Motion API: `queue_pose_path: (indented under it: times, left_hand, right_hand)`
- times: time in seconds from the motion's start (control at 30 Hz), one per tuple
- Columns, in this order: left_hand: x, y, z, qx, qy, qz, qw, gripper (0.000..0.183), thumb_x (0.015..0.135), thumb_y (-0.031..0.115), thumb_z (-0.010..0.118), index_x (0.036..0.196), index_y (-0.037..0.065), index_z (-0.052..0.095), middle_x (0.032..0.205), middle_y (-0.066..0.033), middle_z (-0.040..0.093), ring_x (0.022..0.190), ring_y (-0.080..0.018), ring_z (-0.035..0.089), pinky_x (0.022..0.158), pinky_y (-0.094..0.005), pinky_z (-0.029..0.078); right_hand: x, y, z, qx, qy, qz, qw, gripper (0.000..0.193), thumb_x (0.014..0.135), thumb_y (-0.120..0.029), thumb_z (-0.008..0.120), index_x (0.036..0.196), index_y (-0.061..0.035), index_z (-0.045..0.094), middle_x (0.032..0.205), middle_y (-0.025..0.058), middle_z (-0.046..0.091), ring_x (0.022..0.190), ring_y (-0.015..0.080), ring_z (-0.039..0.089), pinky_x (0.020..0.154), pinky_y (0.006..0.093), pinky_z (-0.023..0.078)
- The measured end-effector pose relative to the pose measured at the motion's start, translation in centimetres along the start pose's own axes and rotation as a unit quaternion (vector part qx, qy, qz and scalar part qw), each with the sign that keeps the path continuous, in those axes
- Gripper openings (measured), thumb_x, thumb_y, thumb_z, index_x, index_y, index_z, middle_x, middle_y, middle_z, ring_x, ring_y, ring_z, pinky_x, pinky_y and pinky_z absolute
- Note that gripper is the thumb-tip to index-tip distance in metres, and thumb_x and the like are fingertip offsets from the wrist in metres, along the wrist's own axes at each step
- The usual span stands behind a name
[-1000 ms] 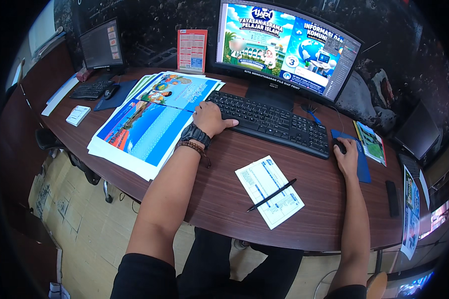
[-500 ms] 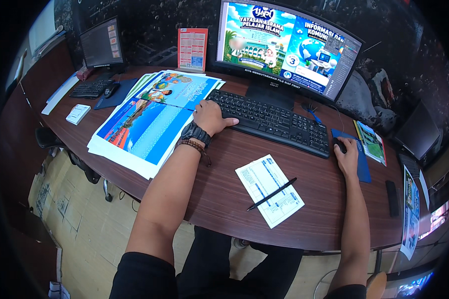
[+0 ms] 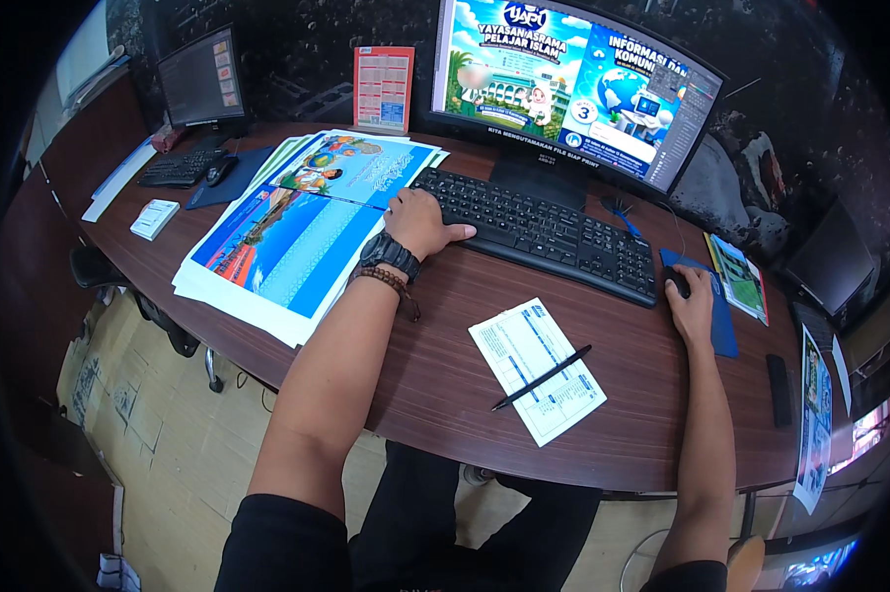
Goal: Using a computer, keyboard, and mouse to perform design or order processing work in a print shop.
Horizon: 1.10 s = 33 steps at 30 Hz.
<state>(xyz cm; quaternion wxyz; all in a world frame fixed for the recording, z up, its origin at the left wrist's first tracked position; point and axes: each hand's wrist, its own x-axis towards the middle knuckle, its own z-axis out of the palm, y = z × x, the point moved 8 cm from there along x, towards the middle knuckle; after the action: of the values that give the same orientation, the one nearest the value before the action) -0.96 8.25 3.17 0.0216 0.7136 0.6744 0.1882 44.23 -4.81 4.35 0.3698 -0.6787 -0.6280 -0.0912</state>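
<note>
My left hand (image 3: 421,226) lies on the left end of a black keyboard (image 3: 544,237), with the thumb stretched along its front edge. A dark watch and a beaded bracelet circle that wrist. My right hand (image 3: 695,311) is wrapped over a black computer mouse (image 3: 677,281) on a blue mouse pad (image 3: 724,340); the palm partly covers the mouse. Behind the keyboard, a large monitor (image 3: 573,89) displays colourful blue and green layouts. Between my forearms lies a printed white form (image 3: 514,340) with a black pen (image 3: 544,378) slanting across it.
Large colour prints (image 3: 307,247) are stacked left of my left hand. A red desk calendar (image 3: 383,87) stands behind them. Farther left are a second monitor (image 3: 200,84), another keyboard (image 3: 182,168) and a small stack of cards (image 3: 155,219). A black remote-like object (image 3: 779,390) lies at right.
The view has tilted very slightly. Both hands stay in place on the keyboard and mouse, and the layouts on the monitor look the same.
</note>
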Motion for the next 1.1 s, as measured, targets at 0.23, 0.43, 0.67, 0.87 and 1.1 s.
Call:
queue_pose_path:
  times: [0.23, 0.43, 0.67, 0.87, 1.1]
  left_hand:
    - [-0.2, 0.1, 0.2, -0.01, -0.024, -0.028, 0.999, 0.095, 0.072, 0.065, 0.078, 0.125, -0.011, 0.056, 0.131, -0.0313, 0.051, 0.124, -0.044, 0.05, 0.105, -0.0495, 0.042]
    - [-1.0, 2.2, 0.3, -0.048, -0.055, 0.061, 0.995, 0.054, 0.085, 0.045, 0.074, 0.133, 0.026, 0.06, 0.155, -0.0239, 0.027, 0.146, -0.0466, 0.015, 0.114, -0.0691, 0.011]
    - [-1.2, 2.2, 0.6, -0.037, -0.076, 0.053, 0.995, 0.05, 0.089, 0.045, 0.07, 0.135, 0.031, 0.057, 0.156, -0.0251, 0.025, 0.147, -0.0447, 0.016, 0.112, -0.0677, 0.017]
    - [-1.1, 2.2, 0.8, -0.047, -0.093, 0.059, 0.993, 0.05, 0.091, 0.043, 0.068, 0.137, 0.03, 0.054, 0.155, -0.0257, 0.025, 0.147, -0.0454, 0.016, 0.113, -0.0662, 0.017]
    - [-0.9, 2.1, 1.1, -0.058, -0.1, 0.058, 0.992, 0.052, 0.091, 0.044, 0.067, 0.139, 0.03, 0.054, 0.157, -0.0227, 0.025, 0.147, -0.0421, 0.018, 0.114, -0.0675, 0.011]
  right_hand:
    - [0.0, 0.1, -0.1, 0.0, 0.004, 0.012, 1.0, 0.035, 0.084, -0.019, 0.068, 0.115, -0.0019, 0.067, 0.116, 0.0187, 0.057, 0.111, 0.0366, 0.057, 0.098, 0.042, 0.045]
    - [0.0, 0.1, -0.1, 0.007, -0.004, 0.016, 1.0, 0.038, 0.084, -0.02, 0.068, 0.118, -0.0029, 0.066, 0.117, 0.0184, 0.057, 0.111, 0.0365, 0.058, 0.097, 0.042, 0.046]
    - [0.0, 0.2, -0.3, -0.013, 0.005, 0.032, 0.999, 0.039, 0.083, -0.021, 0.068, 0.118, -0.0035, 0.066, 0.118, 0.0174, 0.057, 0.112, 0.0362, 0.058, 0.097, 0.0419, 0.046]
    - [-0.1, 0.7, 0.0, 0.006, 0.002, 0.036, 0.999, 0.039, 0.083, -0.021, 0.068, 0.118, -0.0034, 0.066, 0.118, 0.0166, 0.057, 0.113, 0.0359, 0.058, 0.098, 0.0415, 0.046]
    - [0.0, 0.9, 0.1, 0.006, -0.002, 0.037, 0.999, 0.038, 0.083, -0.021, 0.068, 0.117, -0.0032, 0.067, 0.118, 0.0166, 0.056, 0.113, 0.0353, 0.058, 0.098, 0.0413, 0.046]
